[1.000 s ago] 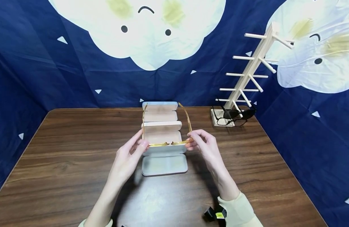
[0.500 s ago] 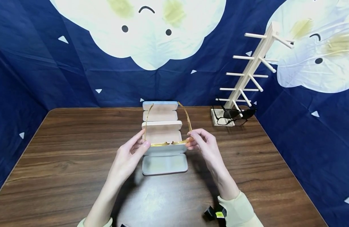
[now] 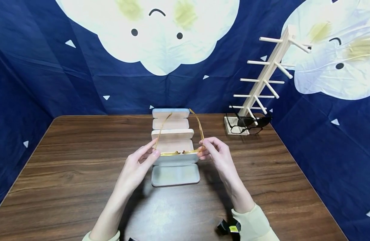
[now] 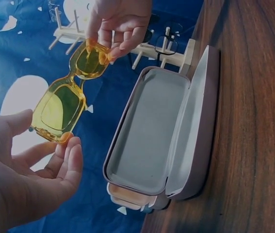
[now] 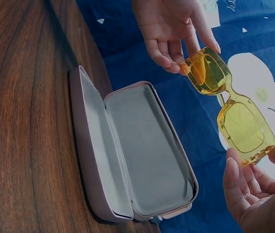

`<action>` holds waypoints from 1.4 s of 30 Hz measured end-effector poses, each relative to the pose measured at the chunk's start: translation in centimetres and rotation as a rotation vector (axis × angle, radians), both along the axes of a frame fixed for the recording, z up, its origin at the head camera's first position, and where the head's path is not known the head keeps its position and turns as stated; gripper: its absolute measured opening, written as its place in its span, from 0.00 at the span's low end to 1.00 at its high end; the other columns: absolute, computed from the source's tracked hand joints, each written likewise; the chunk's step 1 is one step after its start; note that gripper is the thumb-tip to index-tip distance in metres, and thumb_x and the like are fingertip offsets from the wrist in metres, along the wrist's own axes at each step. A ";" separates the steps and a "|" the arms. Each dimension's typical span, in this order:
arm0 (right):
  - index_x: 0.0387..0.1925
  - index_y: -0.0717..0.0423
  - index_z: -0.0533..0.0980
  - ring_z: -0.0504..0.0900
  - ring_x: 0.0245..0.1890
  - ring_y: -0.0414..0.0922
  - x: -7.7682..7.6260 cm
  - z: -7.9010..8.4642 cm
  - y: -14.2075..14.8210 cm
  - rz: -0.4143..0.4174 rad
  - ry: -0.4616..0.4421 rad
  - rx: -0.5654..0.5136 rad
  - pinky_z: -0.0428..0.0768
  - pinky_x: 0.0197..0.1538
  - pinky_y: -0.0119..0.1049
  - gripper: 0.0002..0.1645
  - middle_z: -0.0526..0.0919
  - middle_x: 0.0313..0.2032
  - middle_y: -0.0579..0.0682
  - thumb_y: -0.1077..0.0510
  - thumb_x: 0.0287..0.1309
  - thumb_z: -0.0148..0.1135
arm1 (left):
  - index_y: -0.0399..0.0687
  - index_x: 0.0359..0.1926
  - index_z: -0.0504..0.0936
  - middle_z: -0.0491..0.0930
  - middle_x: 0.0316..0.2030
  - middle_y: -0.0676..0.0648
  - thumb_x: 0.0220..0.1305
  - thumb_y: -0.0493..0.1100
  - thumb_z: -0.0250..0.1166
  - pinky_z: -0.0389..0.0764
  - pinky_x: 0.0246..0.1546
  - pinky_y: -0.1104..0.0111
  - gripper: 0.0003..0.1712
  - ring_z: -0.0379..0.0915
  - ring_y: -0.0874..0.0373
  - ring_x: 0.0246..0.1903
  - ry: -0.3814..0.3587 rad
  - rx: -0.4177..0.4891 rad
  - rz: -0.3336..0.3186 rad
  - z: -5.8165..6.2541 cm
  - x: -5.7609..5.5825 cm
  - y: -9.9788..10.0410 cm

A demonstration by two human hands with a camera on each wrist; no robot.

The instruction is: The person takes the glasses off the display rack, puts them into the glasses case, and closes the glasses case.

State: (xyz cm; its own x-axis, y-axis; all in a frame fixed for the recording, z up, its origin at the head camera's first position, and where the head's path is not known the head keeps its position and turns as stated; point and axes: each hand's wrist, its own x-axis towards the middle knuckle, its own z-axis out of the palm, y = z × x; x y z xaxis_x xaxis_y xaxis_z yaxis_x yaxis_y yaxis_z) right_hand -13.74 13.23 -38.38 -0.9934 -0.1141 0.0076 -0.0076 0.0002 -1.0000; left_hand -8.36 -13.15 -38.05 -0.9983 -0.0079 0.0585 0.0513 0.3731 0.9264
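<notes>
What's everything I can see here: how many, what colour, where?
Yellow glasses: 1, yellow, held up at centre
Front case: 1, pinkish, grey lining, open, nearest the person
Middle case: 1, off-white rim, open, behind it
Back case: 1, pale blue, open, far edge
Wooden rack: 1, pale, back right
Dark-lensed glasses: 1, black, low on rack
Clear-lensed glasses: 1, black, low on rack
Table: 1, brown, beneath
Cloth: count unclear, blue with white clouds, behind
Black objects: 2, one with yellow label, bottom
Sleeves: 2, pale, at wrists
Left hand: 1, bare, glasses' left end
Right hand: 1, bare, glasses' right end
</notes>
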 end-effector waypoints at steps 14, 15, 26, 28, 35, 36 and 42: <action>0.50 0.74 0.76 0.88 0.27 0.41 0.0 -0.1 0.1 -0.002 0.009 0.014 0.86 0.35 0.32 0.19 0.85 0.31 0.46 0.58 0.75 0.55 | 0.59 0.70 0.77 0.85 0.48 0.46 0.74 0.52 0.63 0.79 0.51 0.75 0.26 0.79 0.68 0.43 0.016 0.013 0.001 -0.2 0.0 0.1; 0.50 0.74 0.76 0.88 0.27 0.41 0.0 -0.1 0.1 -0.002 0.008 0.016 0.86 0.35 0.33 0.19 0.86 0.31 0.46 0.58 0.75 0.55 | 0.60 0.70 0.77 0.85 0.48 0.47 0.74 0.52 0.63 0.80 0.51 0.75 0.25 0.79 0.68 0.43 0.015 0.014 0.001 -0.2 0.0 0.1; 0.51 0.75 0.75 0.88 0.27 0.41 0.1 -0.2 0.0 -0.005 -0.002 0.017 0.86 0.34 0.32 0.19 0.86 0.31 0.47 0.58 0.76 0.55 | 0.58 0.66 0.81 0.86 0.49 0.47 0.75 0.51 0.63 0.79 0.47 0.76 0.22 0.78 0.67 0.43 0.055 0.013 -0.009 -0.7 -0.1 -0.1; 0.50 0.73 0.76 0.88 0.27 0.41 0.1 -0.2 0.0 -0.006 -0.003 0.017 0.86 0.34 0.32 0.18 0.86 0.31 0.47 0.58 0.76 0.55 | 0.58 0.66 0.81 0.86 0.49 0.47 0.75 0.51 0.63 0.79 0.47 0.76 0.22 0.78 0.66 0.44 0.057 0.014 -0.009 -0.8 -0.1 -0.1; 0.51 0.76 0.74 0.87 0.27 0.40 0.2 -0.3 0.0 -0.001 -0.001 0.002 0.86 0.34 0.31 0.20 0.86 0.31 0.46 0.58 0.76 0.54 | 0.61 0.65 0.81 0.86 0.51 0.48 0.75 0.53 0.62 0.79 0.47 0.75 0.21 0.78 0.62 0.44 0.047 0.012 -0.015 -0.8 0.0 -0.1; 0.51 0.76 0.75 0.87 0.27 0.40 0.1 -0.3 0.0 -0.002 0.001 0.001 0.86 0.34 0.31 0.19 0.86 0.31 0.46 0.58 0.76 0.54 | 0.62 0.65 0.82 0.86 0.51 0.48 0.75 0.54 0.61 0.79 0.46 0.75 0.21 0.77 0.63 0.44 0.047 0.013 -0.017 -0.8 0.0 -0.1; 0.52 0.79 0.73 0.87 0.27 0.41 0.0 -0.3 0.1 0.002 0.008 -0.001 0.86 0.35 0.32 0.21 0.86 0.30 0.45 0.58 0.76 0.53 | 0.57 0.65 0.82 0.86 0.51 0.47 0.75 0.50 0.63 0.80 0.45 0.77 0.20 0.78 0.67 0.43 0.073 0.045 -0.044 -0.9 -0.2 -0.1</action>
State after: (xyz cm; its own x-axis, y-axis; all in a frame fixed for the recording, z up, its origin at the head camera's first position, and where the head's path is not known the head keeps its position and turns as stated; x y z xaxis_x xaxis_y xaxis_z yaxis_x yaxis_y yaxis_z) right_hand -13.70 13.32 -38.72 -0.9931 -0.1161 0.0155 -0.0155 -0.0012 -0.9999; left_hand -8.55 -13.27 -38.92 -0.9908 0.0314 0.1320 0.1350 0.3272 0.9353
